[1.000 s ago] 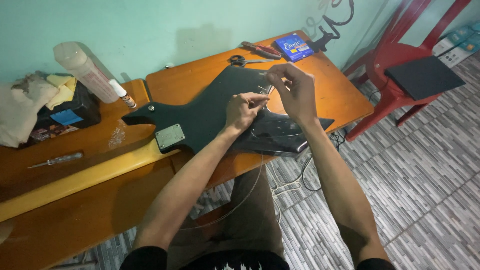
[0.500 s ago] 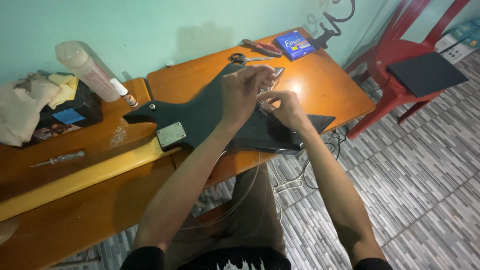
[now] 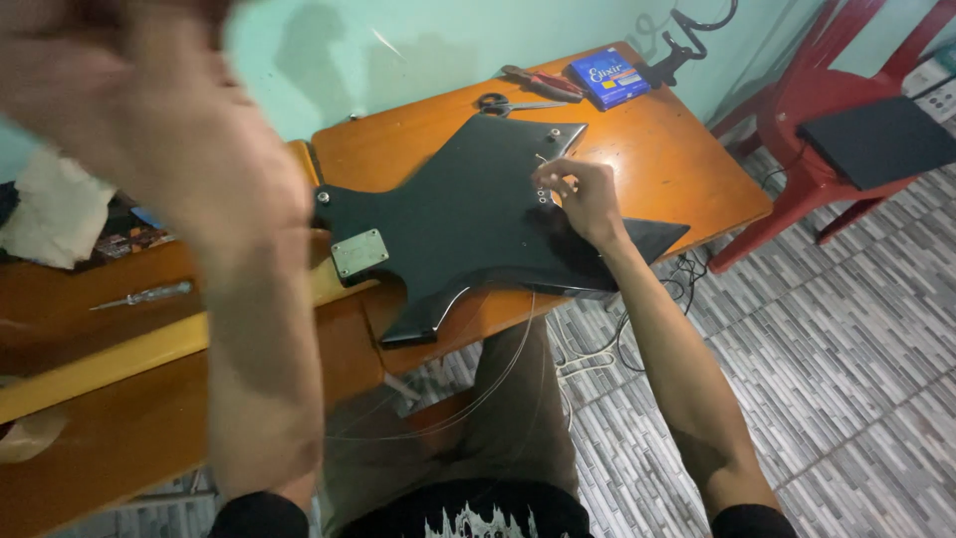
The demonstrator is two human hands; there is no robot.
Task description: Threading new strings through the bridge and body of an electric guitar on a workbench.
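A pale green wall and grey patterned floor tiles frame an orange wooden counter, on which a black angular electric guitar body lies back-side up, its metal neck plate facing the camera. The right hand rests on the body near the row of string holes, with thumb and forefinger pinched together on what appears to be the end of a thin guitar string; the string loops down past the counter edge toward the lap. The left hand is raised close to the camera and heavily blurred; whether it is open or closed on anything cannot be told. At the far edge of the counter, scissors, red-handled pliers and a blue string packet are noted, well apart from the hands. A red plastic chair stands beside the counter, and a screwdriver lies to the left. For clean threading, it is judged that the string should be fed straight through its hole and the slack kept free of kinks.
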